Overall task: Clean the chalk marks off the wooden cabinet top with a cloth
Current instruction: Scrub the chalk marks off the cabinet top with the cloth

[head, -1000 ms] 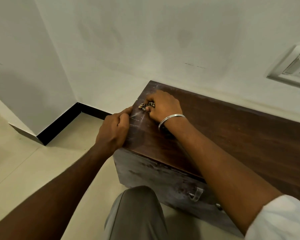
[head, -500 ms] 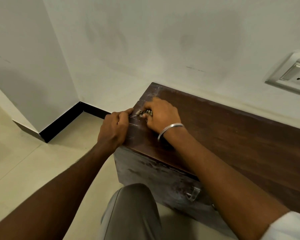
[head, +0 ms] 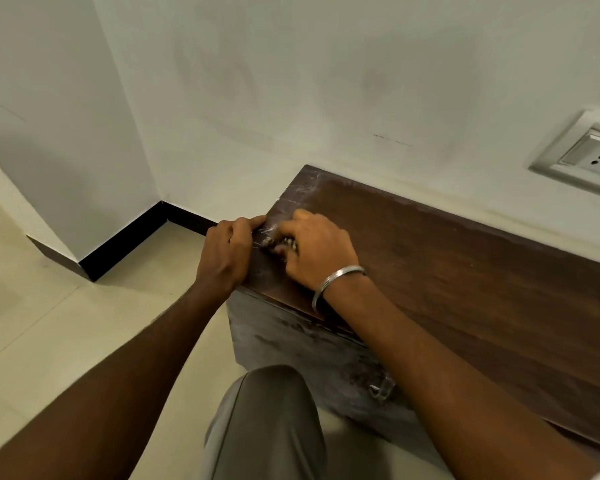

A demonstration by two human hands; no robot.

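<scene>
The dark wooden cabinet top runs along the wall. White chalk marks smear its far left corner and left edge. My right hand, with a metal bangle on the wrist, presses a small patterned cloth onto the top near the left edge; only a bit of the cloth shows under the fingers. My left hand is curled over the cabinet's left edge, thumb on the top, right beside the cloth.
The cabinet front is scuffed and has a metal handle. A wall socket sits up right. My knee in grey trousers is below the cabinet. Tiled floor and a black skirting lie to the left.
My right hand has drawn the cloth a little nearer along the left edge, leaving more of the chalked far corner uncovered. My left hand stays gripping the edge.
</scene>
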